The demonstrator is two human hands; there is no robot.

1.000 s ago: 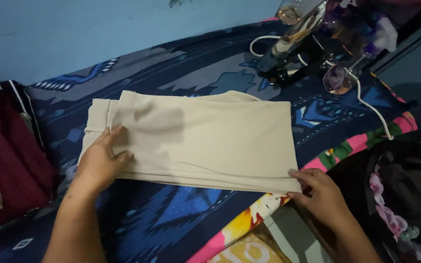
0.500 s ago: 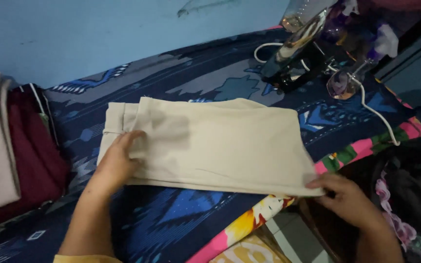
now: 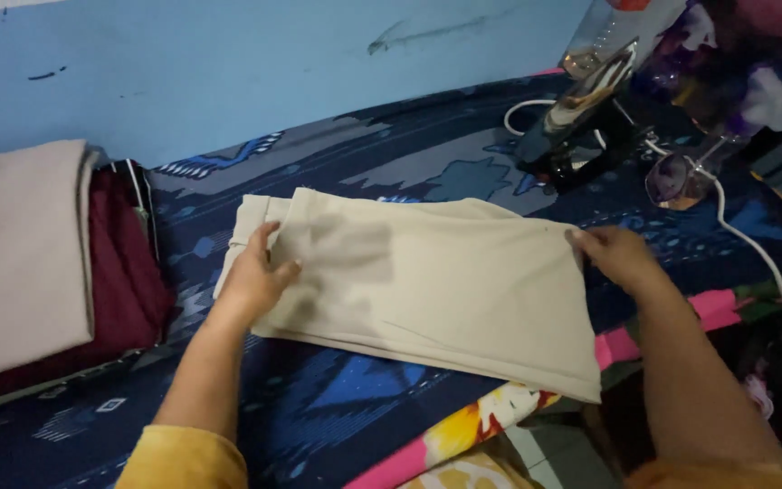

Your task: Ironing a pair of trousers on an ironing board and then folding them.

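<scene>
We see a folded beige garment (image 3: 427,285) lying flat on a dark blue patterned cover (image 3: 337,421), roughly centre of the view, long side running left to right, w/ its near right corner reaching the pink floral border (image 3: 463,435) of the cover. Our left hand (image 3: 253,276) rests on the garment's left end, palm down, fingers spread & loose, pressing the cloth rather than gripping it; thumb points toward the middle of the fabric. Our right hand (image 3: 615,256) is at the far right corner of the garment, fingers curled over the edge there & pinching the cloth, so that corner sits in its grasp. Both forearms come in from the bottom of the view, yellow sleeves (image 3: 183,457) at the elbows. To the left, well apart from the garment, we see a stack of folded clothes: a pale beige piece (image 3: 20,254) on top of a dark maroon one (image 3: 119,272). Behind the garment, near the right hand but not touching it, a clothes iron (image 3: 581,118) stands upright on the cover, w/ a white cord (image 3: 744,240) trailing off to the right. A light blue wall (image 3: 273,63) runs behind it all.
</scene>
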